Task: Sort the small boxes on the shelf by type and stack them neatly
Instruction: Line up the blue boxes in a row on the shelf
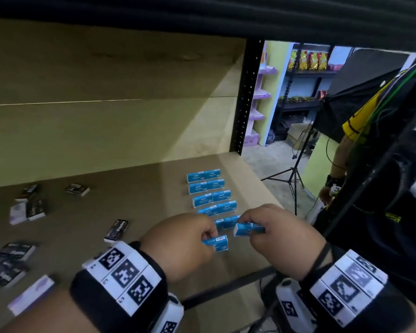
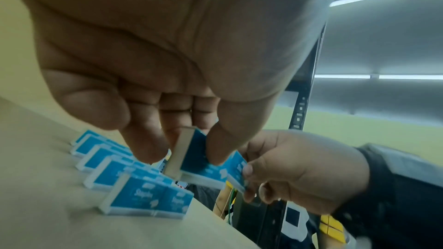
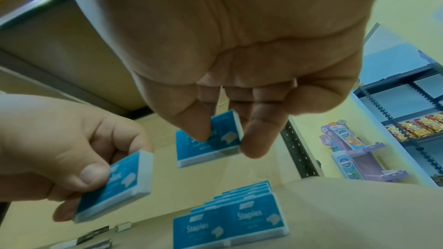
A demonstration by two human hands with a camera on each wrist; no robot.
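My left hand (image 1: 208, 237) pinches a small blue staples box (image 1: 216, 242) between thumb and fingers, just above the shelf board (image 1: 154, 188). Close to its right, my right hand (image 1: 244, 223) pinches a second blue staples box (image 1: 247, 229). The left wrist view shows the left hand's box (image 2: 191, 160) gripped edge-on, and the right hand's box (image 2: 236, 169) behind it. In the right wrist view the right hand's box (image 3: 208, 139) hangs over the shelf. Beyond both hands a neat row of blue staples boxes (image 1: 209, 191) runs back along the shelf's right side.
Black and white-lilac boxes (image 1: 29, 207) lie scattered on the shelf's left half, with one black box (image 1: 117, 230) nearer the hands. The shelf's front edge (image 1: 226, 287) and right upright (image 1: 246, 97) bound the space. Another person (image 1: 346, 150) stands at the right by a tripod (image 1: 291, 179).
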